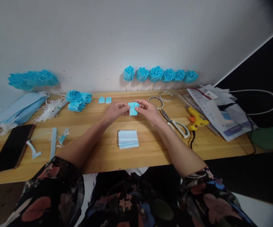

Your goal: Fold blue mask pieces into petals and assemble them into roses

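Between my two hands is a small blue fabric piece (133, 110), partly folded along its upper edge. My left hand (118, 109) pinches its left side between thumb and fingers. On the other side, my right hand (148, 110) grips the right edge and upper corner, thumb in front. Closer to me on the wooden table lies a stack of pale blue fabric pieces (128, 139). Beyond my left hand rest two small folded blue pieces (105, 100), each with a pointed top.
Scissors (175, 123), tape rolls (155, 102) and a yellow glue gun (197, 119) lie right. Blue fabric flowers on sticks (156, 74) lean on the wall. Left are loose flowers (76, 100), blue face masks (20, 108), white cords (48, 110) and a phone (12, 148).
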`<state>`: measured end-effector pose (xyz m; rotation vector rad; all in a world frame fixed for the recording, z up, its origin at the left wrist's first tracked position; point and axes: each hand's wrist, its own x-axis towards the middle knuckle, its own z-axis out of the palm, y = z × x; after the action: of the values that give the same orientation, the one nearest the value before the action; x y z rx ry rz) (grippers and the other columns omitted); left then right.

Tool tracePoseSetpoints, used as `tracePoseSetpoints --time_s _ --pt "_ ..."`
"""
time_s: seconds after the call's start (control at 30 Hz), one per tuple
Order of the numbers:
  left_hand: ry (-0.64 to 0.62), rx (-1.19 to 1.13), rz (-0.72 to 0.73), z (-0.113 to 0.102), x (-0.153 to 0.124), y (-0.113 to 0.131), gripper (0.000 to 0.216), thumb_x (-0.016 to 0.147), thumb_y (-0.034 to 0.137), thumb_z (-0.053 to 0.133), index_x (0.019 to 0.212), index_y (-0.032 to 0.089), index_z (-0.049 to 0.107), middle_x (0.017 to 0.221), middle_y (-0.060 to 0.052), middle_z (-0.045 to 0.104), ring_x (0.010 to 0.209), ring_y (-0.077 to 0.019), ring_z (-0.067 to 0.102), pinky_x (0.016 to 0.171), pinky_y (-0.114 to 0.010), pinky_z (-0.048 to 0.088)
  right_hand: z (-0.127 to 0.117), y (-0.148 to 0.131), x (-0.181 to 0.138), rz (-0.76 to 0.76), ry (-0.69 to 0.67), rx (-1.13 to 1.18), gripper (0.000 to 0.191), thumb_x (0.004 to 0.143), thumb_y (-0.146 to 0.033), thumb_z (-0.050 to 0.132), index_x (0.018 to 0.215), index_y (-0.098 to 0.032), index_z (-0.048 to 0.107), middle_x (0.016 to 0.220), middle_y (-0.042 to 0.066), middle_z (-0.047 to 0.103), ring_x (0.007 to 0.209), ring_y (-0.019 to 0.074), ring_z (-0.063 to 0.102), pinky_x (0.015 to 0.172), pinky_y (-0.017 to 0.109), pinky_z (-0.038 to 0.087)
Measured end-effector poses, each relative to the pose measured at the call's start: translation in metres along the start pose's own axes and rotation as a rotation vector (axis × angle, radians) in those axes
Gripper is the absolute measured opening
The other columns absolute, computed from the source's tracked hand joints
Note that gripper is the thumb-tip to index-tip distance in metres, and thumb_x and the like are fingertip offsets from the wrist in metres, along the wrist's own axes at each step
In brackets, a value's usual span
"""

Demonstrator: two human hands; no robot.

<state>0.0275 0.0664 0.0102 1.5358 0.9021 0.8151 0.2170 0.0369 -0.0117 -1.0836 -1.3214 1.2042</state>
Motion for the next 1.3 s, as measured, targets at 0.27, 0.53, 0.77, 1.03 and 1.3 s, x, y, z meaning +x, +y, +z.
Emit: tracePoseSetpoints --time_s 0.27,0.53,0.77,1.03,1.3 --pt "-0.035 -0.010 -0.006 -0.004 0.004 -0.009 0.038 0.070 0.052 0.072 0.063 0.016 0.062 0.060 -0.002 0.064 0.054 -0.0097 0.051 0.056 -0.024 0.039 -0.001 -0.002 0.001 0.012 0.006 0.048 0.048 0.068 -0.038 0.075 0.111 -0.019 0.069 0.072 -0.004 0.057 0.069 0.0119 0.054 0.071 0.028 0.047" --pt "-0.018 0.027 -0.046 -0.006 0.007 -0.018 0.034 0.069 0.048 0.074 0.065 0.015 0.063 0.059 -0.001 0.064 0.052 -0.0085 0.050 0.054 -0.022 0.037 -0.001 0.008 0.003 0.001 0.041 -0.095 0.051 0.069 -0.037 0.071 0.116 -0.018 0.067 0.070 -0.005 0.054 0.067 0.0120 0.051 0.069 0.028 0.044" --pt "-0.054 0.071 -0.059 -0.012 0.008 -0.019 0.021 0.076 0.032 0.068 0.064 0.015 0.063 0.063 -0.003 0.068 0.053 -0.0089 0.055 0.052 -0.021 0.039 0.004 0.012 0.006 -0.008 0.042 -0.200 0.048 0.072 -0.035 0.066 0.116 -0.018 0.067 0.067 -0.006 0.052 0.063 0.0114 0.047 0.064 0.027 0.039" --pt "-0.061 0.083 -0.029 -0.024 0.013 -0.026 0.027 0.074 0.038 0.071 0.065 0.015 0.062 0.061 -0.001 0.066 0.048 -0.0068 0.049 0.050 -0.021 0.037 0.004 0.012 0.022 -0.004 0.032 -0.179 0.046 0.068 -0.028 0.068 0.112 -0.015 0.069 0.067 -0.006 0.058 0.062 0.0105 0.052 0.066 0.027 0.044" --pt "-0.092 0.029 -0.026 -0.026 0.017 -0.035 0.030 0.073 0.042 0.071 0.063 0.015 0.061 0.059 -0.002 0.064 0.048 -0.0073 0.050 0.048 -0.021 0.036 0.004 -0.001 0.019 0.118 -0.025 -0.044 0.045 0.071 -0.040 0.074 0.109 -0.017 0.070 0.085 0.001 0.071 0.077 0.0125 0.061 0.078 0.029 0.049"
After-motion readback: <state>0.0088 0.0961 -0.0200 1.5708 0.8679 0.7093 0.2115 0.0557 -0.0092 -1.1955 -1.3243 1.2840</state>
